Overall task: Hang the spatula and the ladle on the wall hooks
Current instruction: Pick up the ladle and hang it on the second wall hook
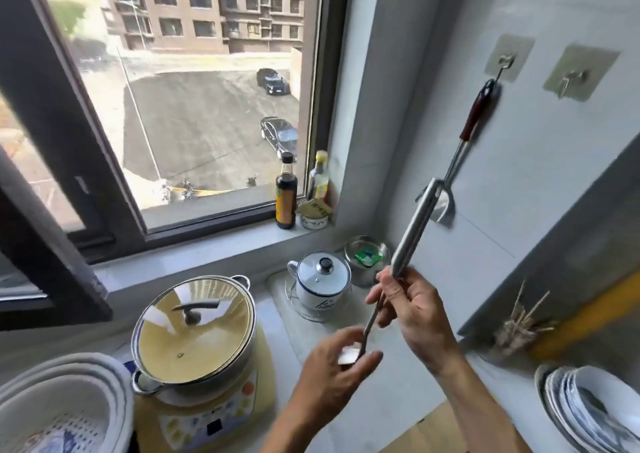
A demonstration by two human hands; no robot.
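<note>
A spatula (476, 114) with a dark red handle hangs from the left wall hook (506, 61), its steel blade low against the tiled wall. The right wall hook (572, 80) has nothing on it. A steel ladle (414, 230) is held tilted above the counter, its thick handle end pointing up toward the wall. My right hand (415, 310) grips the ladle where the handle meets the thin shaft. My left hand (332, 373) holds the bowl end, which is mostly hidden by the fingers.
A lidded pot (194, 328) sits on an induction cooker at the left. A white enamel mug (323, 279) and a steel jar (365, 256) stand near the corner. Bottles (285, 192) line the window sill. Stacked plates (585, 407) and a chopstick holder (516, 331) stand at the right.
</note>
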